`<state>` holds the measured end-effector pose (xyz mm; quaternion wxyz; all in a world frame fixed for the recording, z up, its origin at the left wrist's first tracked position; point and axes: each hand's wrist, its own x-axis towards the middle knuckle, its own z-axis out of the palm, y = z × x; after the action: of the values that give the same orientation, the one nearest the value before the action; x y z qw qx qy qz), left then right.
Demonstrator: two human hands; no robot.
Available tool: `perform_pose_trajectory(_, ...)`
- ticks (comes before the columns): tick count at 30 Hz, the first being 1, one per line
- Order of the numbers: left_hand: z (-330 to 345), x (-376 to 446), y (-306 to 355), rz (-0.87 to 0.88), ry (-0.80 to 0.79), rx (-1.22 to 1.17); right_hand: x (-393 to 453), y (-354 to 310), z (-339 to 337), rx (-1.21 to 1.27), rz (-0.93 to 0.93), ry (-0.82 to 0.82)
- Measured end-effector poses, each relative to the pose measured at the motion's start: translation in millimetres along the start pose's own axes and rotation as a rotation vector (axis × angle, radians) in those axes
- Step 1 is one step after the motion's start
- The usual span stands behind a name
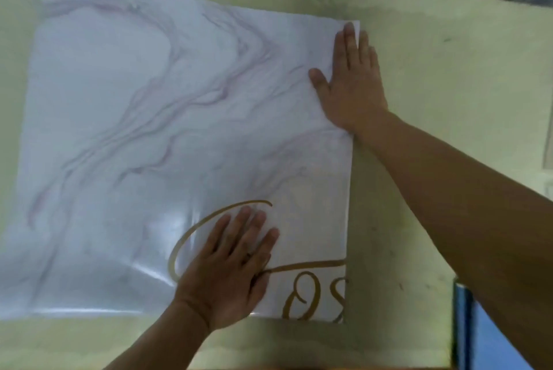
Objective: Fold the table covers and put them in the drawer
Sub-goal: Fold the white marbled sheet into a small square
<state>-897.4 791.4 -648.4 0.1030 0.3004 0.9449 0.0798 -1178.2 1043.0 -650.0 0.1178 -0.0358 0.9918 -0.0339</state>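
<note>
the marbled table cover (149, 130) lies flat across the pale green counter (449, 85), its straight edge at 3 o'clock probably a first fold. the right hand (350, 85) presses flat-fingered on the corner at 1 o'clock; the left hand (230, 268), fingers spread, flattens the gold lettering (299, 295) near 6 o'clock. further folds remain, and no drawer is in sight, so the task looks early.
</note>
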Motion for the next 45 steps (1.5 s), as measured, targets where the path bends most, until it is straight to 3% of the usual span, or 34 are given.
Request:
perform_pose_trajectory(6,2,-1,1,-0.029,-0.011,-0.008,71,19,-22,0.008,-0.028,0.054)
perform_pose_trajectory(13,-3,0,-1,-0.022,-0.026,0.0,54,12,-23,-0.082,-0.124,0.285)
perform_pose_trajectory(17,-5,1,-2,-0.031,-0.023,-0.011,-14,-10,-1,-0.087,-0.199,0.257)
perform_pose_trajectory(20,-6,1,-4,-0.027,-0.041,-0.032,-137,-30,33,-0.022,-0.245,0.189)
perform_pose_trajectory(23,-5,-1,-1,-0.012,-0.007,-0.08,-283,-51,64,0.066,-0.12,0.128)
perform_pose_trajectory(25,-5,0,-3,-0.013,0.011,-0.082,-328,-62,77,0.106,-0.068,0.163)
perform_pose_trajectory(31,-7,-20,-13,-0.001,0.047,-0.1,-331,-63,77,0.072,-0.028,0.138)
perform_pose_trajectory(36,-23,-124,-118,-0.314,-0.061,0.092,-333,-63,77,0.048,-0.024,0.117)
perform_pose_trajectory(42,-23,-141,-143,-0.37,-0.097,0.136,-333,-65,77,0.082,-0.041,0.101)
perform_pose_trajectory(43,-23,-141,-142,-0.368,-0.103,0.144,-335,-69,72,0.117,0.016,0.123)
perform_pose_trajectory(45,-21,-143,-144,-0.371,-0.09,0.152,-340,-81,63,0.343,0.329,0.171)
